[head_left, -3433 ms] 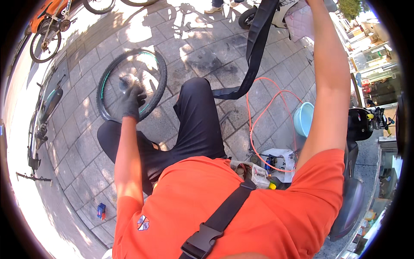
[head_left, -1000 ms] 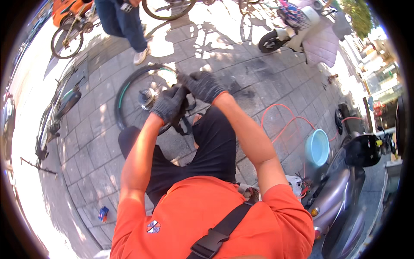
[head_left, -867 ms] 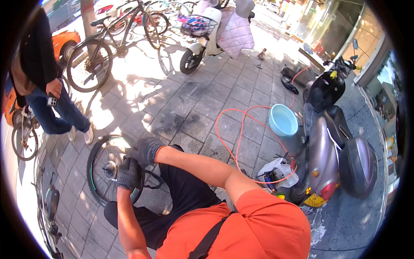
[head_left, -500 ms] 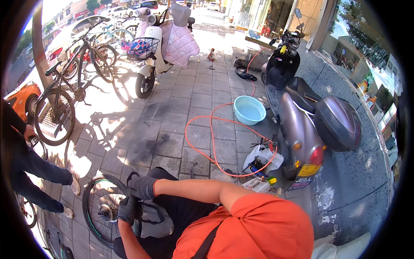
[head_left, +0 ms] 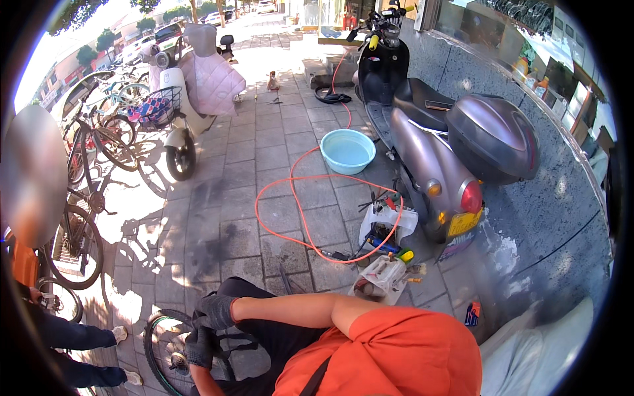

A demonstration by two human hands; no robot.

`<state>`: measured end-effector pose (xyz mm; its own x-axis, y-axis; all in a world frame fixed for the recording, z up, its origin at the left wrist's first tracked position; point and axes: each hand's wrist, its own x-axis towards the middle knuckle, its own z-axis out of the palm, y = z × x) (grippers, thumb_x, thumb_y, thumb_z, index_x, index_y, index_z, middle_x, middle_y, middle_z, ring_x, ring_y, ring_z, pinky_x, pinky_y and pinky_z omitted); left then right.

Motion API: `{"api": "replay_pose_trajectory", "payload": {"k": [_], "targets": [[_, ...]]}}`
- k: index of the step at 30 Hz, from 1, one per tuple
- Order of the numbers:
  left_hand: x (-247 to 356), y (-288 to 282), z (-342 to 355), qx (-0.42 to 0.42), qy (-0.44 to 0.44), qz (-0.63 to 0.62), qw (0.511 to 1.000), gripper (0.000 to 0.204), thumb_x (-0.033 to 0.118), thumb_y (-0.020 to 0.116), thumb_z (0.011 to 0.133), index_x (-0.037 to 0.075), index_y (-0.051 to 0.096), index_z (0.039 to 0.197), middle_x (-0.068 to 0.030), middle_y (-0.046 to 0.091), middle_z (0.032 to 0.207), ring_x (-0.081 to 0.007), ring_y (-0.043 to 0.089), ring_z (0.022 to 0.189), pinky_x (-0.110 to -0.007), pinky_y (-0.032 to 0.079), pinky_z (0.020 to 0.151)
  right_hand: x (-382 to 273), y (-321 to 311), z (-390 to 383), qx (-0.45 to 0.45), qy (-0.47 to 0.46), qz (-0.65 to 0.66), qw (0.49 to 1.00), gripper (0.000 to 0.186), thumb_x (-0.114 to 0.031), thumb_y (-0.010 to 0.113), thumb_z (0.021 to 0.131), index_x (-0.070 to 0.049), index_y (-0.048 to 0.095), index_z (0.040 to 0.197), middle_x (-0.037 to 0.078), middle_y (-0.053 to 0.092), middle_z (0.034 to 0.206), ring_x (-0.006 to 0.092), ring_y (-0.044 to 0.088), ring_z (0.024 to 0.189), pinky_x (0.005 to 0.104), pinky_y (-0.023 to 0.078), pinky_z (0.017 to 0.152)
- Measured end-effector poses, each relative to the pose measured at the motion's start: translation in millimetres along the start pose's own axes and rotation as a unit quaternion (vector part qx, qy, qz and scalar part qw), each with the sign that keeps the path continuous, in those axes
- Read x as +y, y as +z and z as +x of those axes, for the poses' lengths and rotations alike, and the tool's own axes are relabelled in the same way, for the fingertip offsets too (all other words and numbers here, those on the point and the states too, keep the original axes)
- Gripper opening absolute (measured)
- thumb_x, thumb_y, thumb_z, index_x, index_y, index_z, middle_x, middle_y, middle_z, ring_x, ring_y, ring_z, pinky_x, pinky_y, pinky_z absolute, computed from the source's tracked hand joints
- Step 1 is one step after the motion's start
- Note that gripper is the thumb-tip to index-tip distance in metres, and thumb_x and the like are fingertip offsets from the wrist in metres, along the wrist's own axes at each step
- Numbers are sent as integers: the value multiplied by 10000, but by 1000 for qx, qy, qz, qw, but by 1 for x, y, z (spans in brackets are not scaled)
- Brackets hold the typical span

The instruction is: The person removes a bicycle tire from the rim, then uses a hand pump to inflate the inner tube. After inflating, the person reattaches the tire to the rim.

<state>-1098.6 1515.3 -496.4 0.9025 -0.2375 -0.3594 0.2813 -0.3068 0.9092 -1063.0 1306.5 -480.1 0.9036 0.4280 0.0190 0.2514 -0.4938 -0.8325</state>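
Observation:
A bicycle wheel (head_left: 178, 362) with a black tyre, spokes and a sprocket hub stands in front of my knees at the lower left. Both my hands wear dark grey gloves and sit close together at its near upper edge. My left hand (head_left: 200, 346) is closed around the tyre (head_left: 150, 340). Just above it, my right hand (head_left: 216, 311) reaches across from the right, with its fingers curled on a thin black inner tube. A slack loop of the inner tube (head_left: 244, 344) hangs beside the wheel over my dark trousers. My fingertips are largely hidden.
An orange hose (head_left: 300, 218) coils over the paving beside a blue basin (head_left: 347, 151) of water. Cut-open plastic containers (head_left: 386, 280) of tools lie right of my knee. A scooter (head_left: 429, 145) stands by the wall. At left are a person (head_left: 82, 330) and parked bicycles (head_left: 82, 198).
The view has swung to the right and the scene shifts left and up. My hands stay at the wheel; the tube loop sticking up above my right hand no longer shows.

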Motion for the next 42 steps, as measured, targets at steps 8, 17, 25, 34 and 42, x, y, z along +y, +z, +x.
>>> {"api": "replay_pose_trajectory", "payload": {"k": [8,17,25,34,42], "targets": [[20,6,7,27,30,56,998,479,481,560,1070,33,702,972,-38,679,744,-122,605,650,-310,476,572,-19,-27,-12,73,-31,87,993,333,-321,685,861,-42,728,1038,242,719,990,428,690,974,491,541,856],[44,2,-10,24,-24,70,997,449,435,572,1071,31,766,1053,-29,695,743,-129,625,631,-308,491,572,-5,-42,5,-63,-60,4,996,451,-396,694,877,-44,670,1158,256,713,1111,431,681,1044,485,533,912],[33,-34,-16,26,-8,56,998,448,449,597,1054,24,739,1032,-30,708,776,-122,648,690,-302,511,625,-20,-16,34,-102,-158,202,961,292,-222,731,910,-85,720,1167,161,722,1122,350,696,1049,442,546,876],[33,-45,-27,77,-57,34,995,444,417,563,1054,14,748,1049,-54,674,720,-148,645,649,-325,505,581,-46,-19,58,-111,-35,-4,993,417,-385,638,971,-41,699,1197,247,728,1047,425,704,1001,487,541,867],[2,-84,-33,182,-79,-66,978,286,370,581,1076,111,643,1182,-29,640,735,-152,620,596,-337,531,540,125,-40,122,148,35,-37,988,293,-273,674,909,-42,750,1072,231,738,1064,384,714,1028,449,549,910]]}}
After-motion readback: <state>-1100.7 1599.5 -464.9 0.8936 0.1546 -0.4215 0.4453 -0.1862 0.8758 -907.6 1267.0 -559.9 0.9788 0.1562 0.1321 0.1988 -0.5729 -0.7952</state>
